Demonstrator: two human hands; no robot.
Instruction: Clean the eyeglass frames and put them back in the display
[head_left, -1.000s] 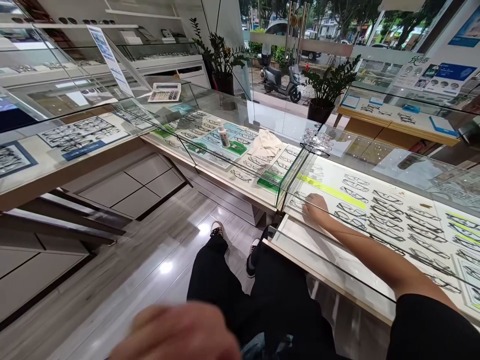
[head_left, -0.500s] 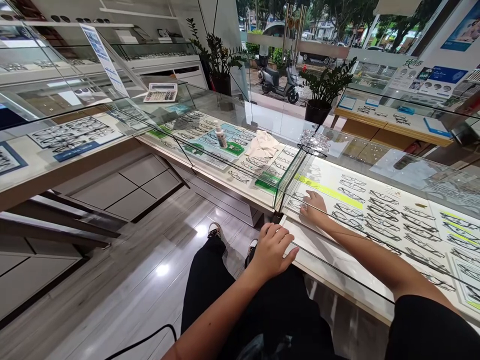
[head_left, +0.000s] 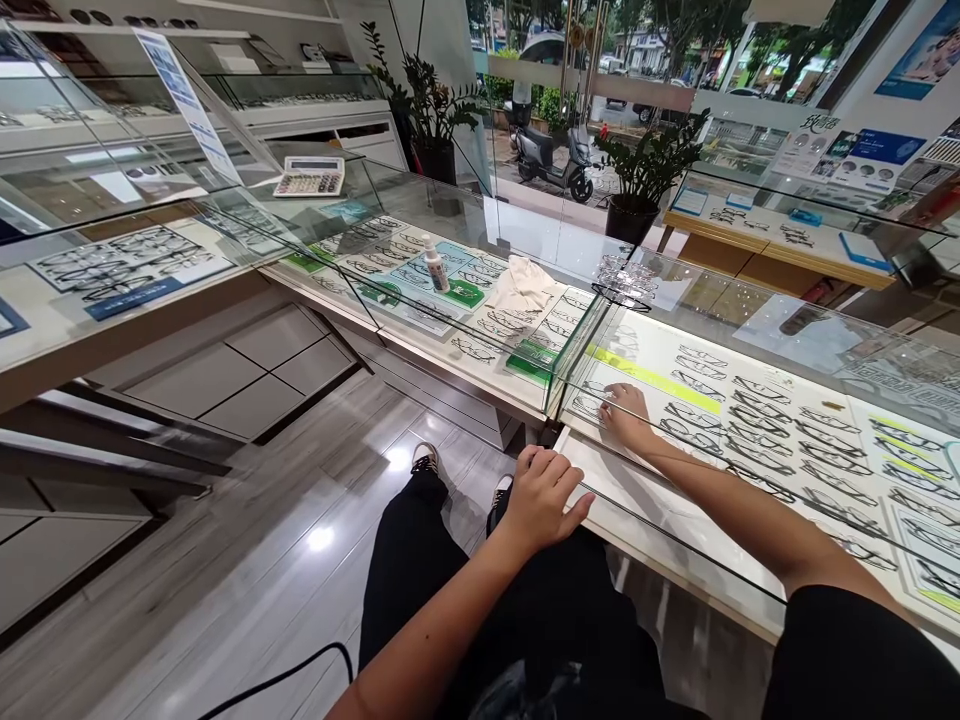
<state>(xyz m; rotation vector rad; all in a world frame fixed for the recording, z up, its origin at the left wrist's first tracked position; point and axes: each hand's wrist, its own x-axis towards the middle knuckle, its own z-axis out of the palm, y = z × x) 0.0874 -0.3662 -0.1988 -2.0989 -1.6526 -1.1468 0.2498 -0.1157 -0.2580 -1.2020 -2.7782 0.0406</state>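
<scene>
My right hand (head_left: pixel 627 412) reaches inside the glass display case, its fingers bent down at a pair of eyeglasses (head_left: pixel 589 399) by the left end of the white shelf. The fingertips seem to pinch the near side of this pair, partly hiding it. Beside the hand runs a yellow-green strip (head_left: pixel 654 380), with rows of dark-framed eyeglasses (head_left: pixel 757 425) to its right. My left hand (head_left: pixel 546 497) rests above my lap by the case's front edge, holding nothing, its fingers loosely bent and the thumb apart.
A glass partition (head_left: pixel 564 372) divides the cases. Beyond it are a green tray (head_left: pixel 532 360), a white cloth (head_left: pixel 525 285) and a spray bottle (head_left: pixel 435 266). Clear frames (head_left: pixel 626 278) stand on the glass top (head_left: pixel 720 290). A calculator (head_left: pixel 310 177) lies on the left counter.
My right hand's fingers have drawn in and bent down at the eyeglasses; the index finger stretched out farther before. My left hand keeps its place. The view has shifted slightly.
</scene>
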